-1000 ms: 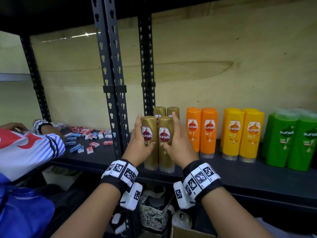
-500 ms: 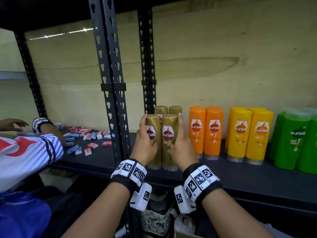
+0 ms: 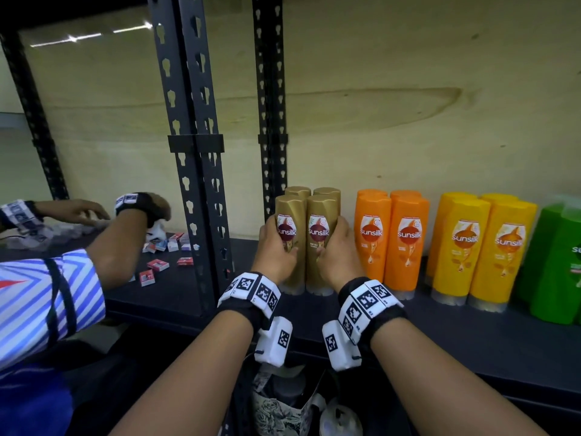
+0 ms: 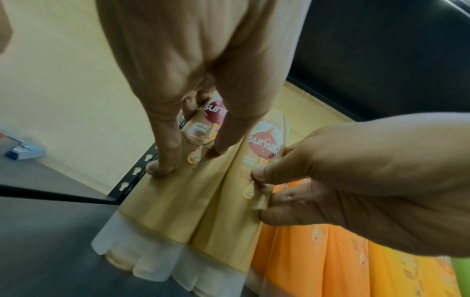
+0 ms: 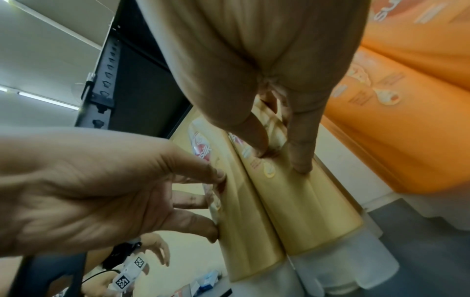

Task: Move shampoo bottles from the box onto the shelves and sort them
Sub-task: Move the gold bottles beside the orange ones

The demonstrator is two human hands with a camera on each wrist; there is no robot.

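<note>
Two gold shampoo bottles stand side by side at the front of the dark shelf point(image 3: 440, 335), tight against two more gold ones point(image 3: 298, 191) behind. My left hand point(image 3: 278, 243) grips the left front gold bottle point(image 3: 290, 209), thumb on its label and fingers round its left side. My right hand point(image 3: 338, 243) grips the right front gold bottle point(image 3: 323, 212) the same way from the right. The left wrist view shows the left hand point(image 4: 188, 160) pinching its bottle point(image 4: 172, 211). In the right wrist view my right hand point(image 5: 279, 156) pinches its bottle point(image 5: 305, 211).
Pairs of orange bottles point(image 3: 390, 237), yellow bottles point(image 3: 484, 247) and green bottles point(image 3: 556, 262) stand to the right. Black slotted posts point(image 3: 195, 152) rise just left. Another person's arm point(image 3: 110, 247) reaches over small packets point(image 3: 157, 265) on the left shelf. A box point(image 3: 283, 404) sits below.
My fingers, straight along the gold bottles a second ago, now wrap their sides, and the front pair stands close against the rear pair. The other person's arm has reached further right.
</note>
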